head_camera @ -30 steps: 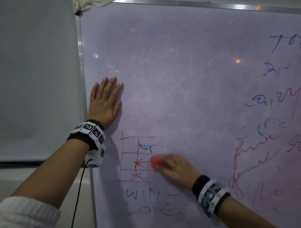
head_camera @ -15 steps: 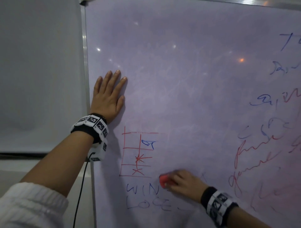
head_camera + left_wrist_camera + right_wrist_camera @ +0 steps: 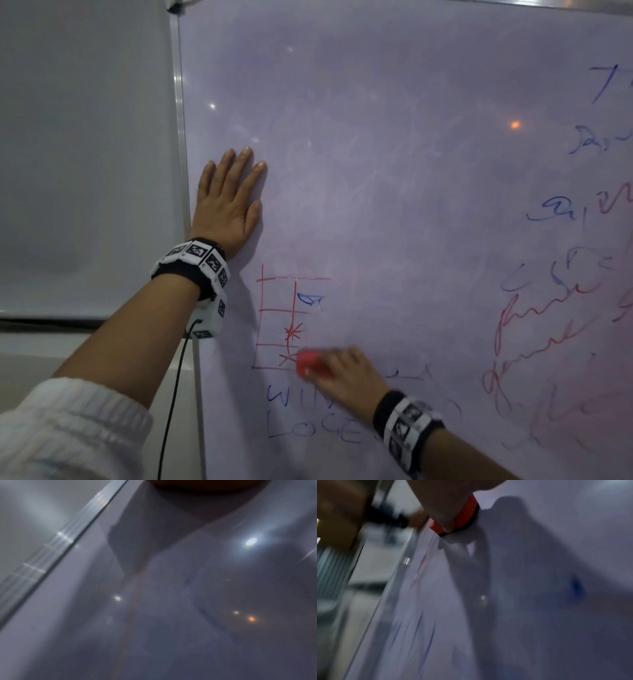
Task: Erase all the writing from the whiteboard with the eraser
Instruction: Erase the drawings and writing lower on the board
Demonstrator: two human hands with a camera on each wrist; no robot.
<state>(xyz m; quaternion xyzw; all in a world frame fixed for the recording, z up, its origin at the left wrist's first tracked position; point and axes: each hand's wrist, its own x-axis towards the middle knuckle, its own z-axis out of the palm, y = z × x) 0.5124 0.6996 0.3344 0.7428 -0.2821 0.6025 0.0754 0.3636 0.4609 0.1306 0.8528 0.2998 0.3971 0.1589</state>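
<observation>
The whiteboard (image 3: 394, 154) fills the head view. A red grid (image 3: 284, 318) with a blue mark and red stars sits at its lower left, above blue words (image 3: 294, 414). Blue and red scribbles (image 3: 565, 291) cover the right side. My right hand (image 3: 342, 375) grips a red eraser (image 3: 310, 365) and presses it against the board at the grid's lower right corner; the right wrist view shows the eraser (image 3: 467, 513) with its dark pad on the board. My left hand (image 3: 229, 202) lies flat on the board near its left edge, fingers straight.
The board's metal frame (image 3: 180, 137) runs down the left, with a grey wall (image 3: 85, 154) beyond it. A black cable (image 3: 173, 404) hangs from the left wrist device. Light reflections dot the board (image 3: 188, 601) in the left wrist view.
The right hand swept the eraser down from the grid's right side to the blue words, then back up and left to the grid's bottom corner. The left hand stayed flat on the board.
</observation>
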